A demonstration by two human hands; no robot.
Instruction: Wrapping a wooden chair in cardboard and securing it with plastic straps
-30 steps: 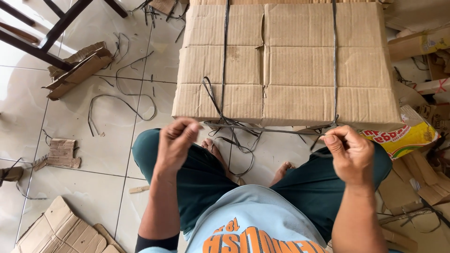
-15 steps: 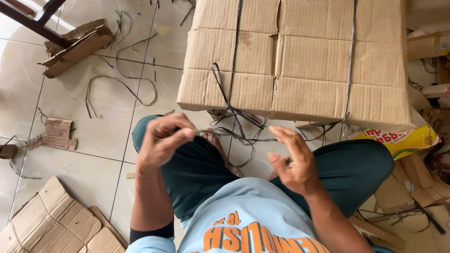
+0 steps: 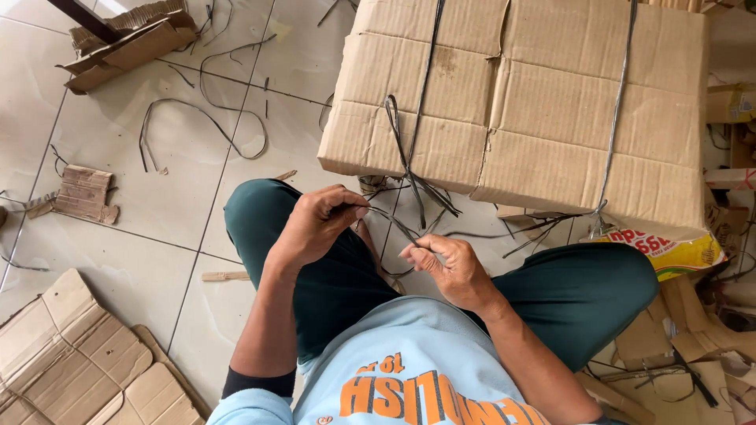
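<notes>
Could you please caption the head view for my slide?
Both hands, left hand and right hand, pinch a dark strap beside a strapped cardboard bundle.

A large brown bundle of flattened cardboard boxes (image 3: 535, 102) fills the upper middle, bound by two dark straps (image 3: 614, 118) running over its top. Under its lower right corner lies a yellow printed plastic package (image 3: 677, 253) with red and green markings. More flattened brown cartons (image 3: 71, 362) lie at the lower left, and torn cardboard pieces (image 3: 126, 43) at the upper left.
</notes>
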